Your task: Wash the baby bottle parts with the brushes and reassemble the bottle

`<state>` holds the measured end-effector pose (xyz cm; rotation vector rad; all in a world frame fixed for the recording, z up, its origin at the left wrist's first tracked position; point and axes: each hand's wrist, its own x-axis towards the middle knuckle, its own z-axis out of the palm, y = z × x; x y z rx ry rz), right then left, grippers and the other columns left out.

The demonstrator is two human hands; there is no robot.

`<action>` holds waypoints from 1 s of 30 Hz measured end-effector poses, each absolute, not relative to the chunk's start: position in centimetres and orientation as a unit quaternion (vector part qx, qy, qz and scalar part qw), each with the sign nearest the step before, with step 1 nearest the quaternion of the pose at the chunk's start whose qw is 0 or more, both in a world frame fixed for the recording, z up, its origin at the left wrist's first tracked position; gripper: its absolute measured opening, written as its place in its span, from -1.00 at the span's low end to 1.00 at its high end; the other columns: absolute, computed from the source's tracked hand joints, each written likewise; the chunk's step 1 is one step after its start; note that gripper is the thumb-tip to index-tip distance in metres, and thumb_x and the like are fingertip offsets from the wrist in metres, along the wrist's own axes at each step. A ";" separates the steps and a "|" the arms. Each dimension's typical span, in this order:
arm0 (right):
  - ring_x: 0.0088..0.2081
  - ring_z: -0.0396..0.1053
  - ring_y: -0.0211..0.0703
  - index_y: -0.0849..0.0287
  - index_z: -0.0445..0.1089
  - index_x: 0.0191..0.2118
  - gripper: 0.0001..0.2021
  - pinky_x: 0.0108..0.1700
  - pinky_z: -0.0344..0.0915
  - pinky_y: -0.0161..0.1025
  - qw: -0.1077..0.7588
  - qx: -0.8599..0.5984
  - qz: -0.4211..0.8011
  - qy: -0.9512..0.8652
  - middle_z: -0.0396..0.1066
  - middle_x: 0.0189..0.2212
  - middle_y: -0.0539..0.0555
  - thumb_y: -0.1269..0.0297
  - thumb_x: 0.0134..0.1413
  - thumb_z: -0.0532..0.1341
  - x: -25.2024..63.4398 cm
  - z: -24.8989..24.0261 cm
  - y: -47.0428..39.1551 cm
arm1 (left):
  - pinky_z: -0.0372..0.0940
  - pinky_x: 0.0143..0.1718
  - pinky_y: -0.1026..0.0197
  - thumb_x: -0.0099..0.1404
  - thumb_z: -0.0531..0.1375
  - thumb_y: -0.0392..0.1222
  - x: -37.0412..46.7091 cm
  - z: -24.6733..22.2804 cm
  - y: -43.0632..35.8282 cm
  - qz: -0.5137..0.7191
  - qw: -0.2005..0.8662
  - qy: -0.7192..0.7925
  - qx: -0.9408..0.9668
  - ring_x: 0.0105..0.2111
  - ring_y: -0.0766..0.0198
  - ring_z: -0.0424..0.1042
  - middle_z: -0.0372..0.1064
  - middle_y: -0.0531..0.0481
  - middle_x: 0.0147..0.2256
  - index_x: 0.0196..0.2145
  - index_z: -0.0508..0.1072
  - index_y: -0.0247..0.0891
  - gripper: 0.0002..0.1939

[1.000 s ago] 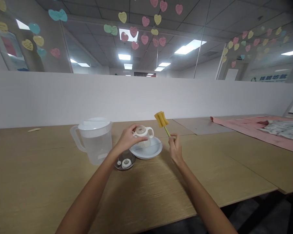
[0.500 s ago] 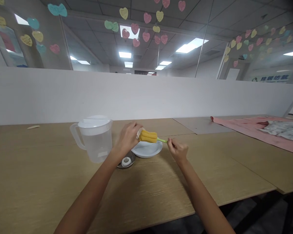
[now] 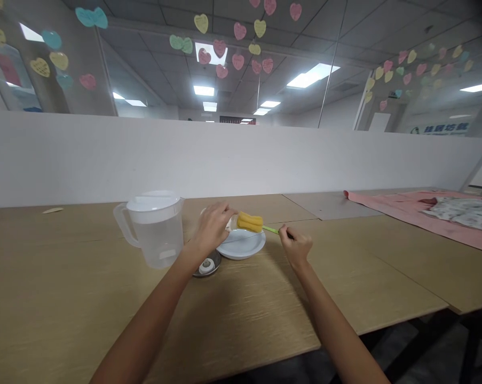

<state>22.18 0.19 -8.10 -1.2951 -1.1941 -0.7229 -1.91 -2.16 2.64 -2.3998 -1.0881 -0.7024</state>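
Note:
My right hand (image 3: 295, 245) is closed round the green handle (image 3: 270, 230) of a yellow sponge brush (image 3: 250, 222), which is held level above a white plate (image 3: 241, 246). At the brush's left end, my left hand (image 3: 215, 226) grips a clear, whitish container (image 3: 232, 223), mostly hidden by the fingers. The yellow head shows outside the container's mouth. Below my left wrist lies a dark round lid (image 3: 213, 262) with a white knob, partly covered by the forearm.
Left of my left hand stands a translucent lidded pitcher (image 3: 160, 234). A pink cloth (image 3: 388, 205) with a patterned fabric (image 3: 460, 210) on it lies at the right. The white partition (image 3: 241, 160) rises behind the wooden table (image 3: 84, 298).
The yellow sponge head and my right hand have shifted slightly right, and more of the clear container shows between my left fingers and the sponge.

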 end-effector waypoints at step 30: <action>-0.40 0.42 -0.04 0.26 0.45 -0.20 -0.56 -0.44 0.14 -0.25 0.228 -0.831 -0.023 -0.506 0.46 -0.36 0.31 0.14 0.18 -0.11 25.6 -9.5 2.0 | 0.23 -0.07 0.14 -0.01 0.29 0.00 -1.8 1.0 -0.2 -0.353 -0.049 -0.526 -0.772 -0.04 0.08 0.32 0.33 -0.13 -0.02 0.03 0.30 -0.23 -0.35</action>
